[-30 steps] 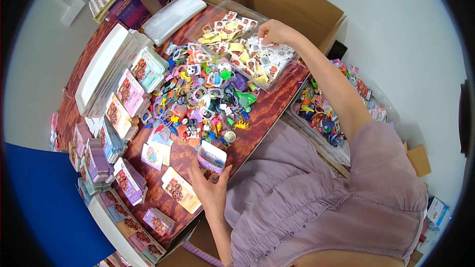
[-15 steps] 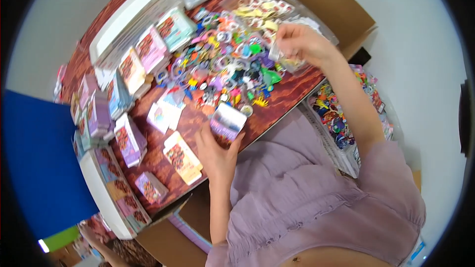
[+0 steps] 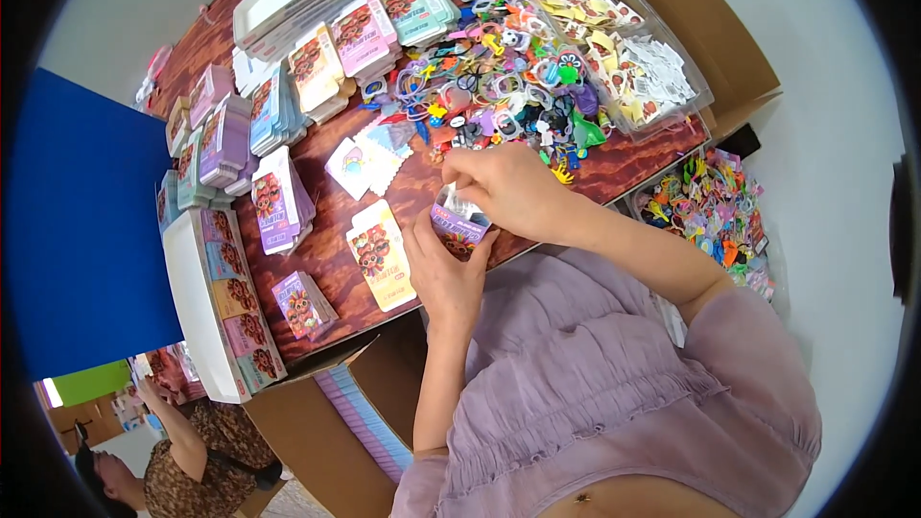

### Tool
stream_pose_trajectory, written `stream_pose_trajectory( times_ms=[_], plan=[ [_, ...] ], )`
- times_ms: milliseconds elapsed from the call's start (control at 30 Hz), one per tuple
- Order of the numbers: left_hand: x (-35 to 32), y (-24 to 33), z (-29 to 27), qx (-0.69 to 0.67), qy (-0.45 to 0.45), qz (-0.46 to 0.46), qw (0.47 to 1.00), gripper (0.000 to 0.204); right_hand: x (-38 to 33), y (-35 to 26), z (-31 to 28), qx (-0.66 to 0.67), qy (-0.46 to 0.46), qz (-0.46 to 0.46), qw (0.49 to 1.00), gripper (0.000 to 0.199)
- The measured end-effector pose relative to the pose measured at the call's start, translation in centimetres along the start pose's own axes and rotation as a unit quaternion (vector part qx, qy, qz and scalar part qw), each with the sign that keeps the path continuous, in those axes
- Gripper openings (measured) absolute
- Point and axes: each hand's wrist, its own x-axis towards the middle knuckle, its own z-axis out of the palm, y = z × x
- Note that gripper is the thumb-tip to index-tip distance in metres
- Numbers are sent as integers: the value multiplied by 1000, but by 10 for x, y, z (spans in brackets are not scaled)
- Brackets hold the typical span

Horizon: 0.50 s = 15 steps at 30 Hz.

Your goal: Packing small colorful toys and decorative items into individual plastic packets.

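My left hand (image 3: pixel 447 276) is wrapped round a small purple box (image 3: pixel 460 226) at the table's near edge, its open top facing up. My right hand (image 3: pixel 508 187) is over that opening, fingers pinched. A small white piece (image 3: pixel 457 196) shows beneath the fingertips, at the mouth of the box; the fingers partly hide it. Just left of my left hand lies a flat, unfolded cream box (image 3: pixel 382 259). Beyond the hands spreads a heap of small colourful toys and bands (image 3: pixel 499 86). A clear tray (image 3: pixel 708 98) of white and yellow slips stands right of the heap.
Stacks of flat boxes (image 3: pixel 278 200) line the table's left side, with pale cards (image 3: pixel 369 163) nearer. A white display box (image 3: pixel 187 302) sits at the left edge. Cardboard cartons (image 3: pixel 307 441) stand beside the table. A bag of toys (image 3: pixel 715 201) is at right. Another person (image 3: pixel 206 451) is lower left.
My right hand has moved left and nearer, from the tray of slips to the open purple box. My left hand still holds the box. The whole view has shifted, bringing the other person into sight.
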Motion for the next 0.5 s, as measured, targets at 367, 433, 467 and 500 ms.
stream_pose_trajectory(
  times_ms=[367,433,467,500],
  plan=[
    [5,-10,3,-14,48,5,999,77,3,-15,10,38,27,-82,996,20],
    [6,-9,-1,-22,56,5,998,76,3,-18,6,64,26,-79,994,20],
    [5,-8,-2,-31,63,6,998,76,1,-19,4,90,27,-75,993,19],
    [5,-9,-1,-30,64,4,997,76,-1,-17,4,91,25,-76,993,19]
  ],
)
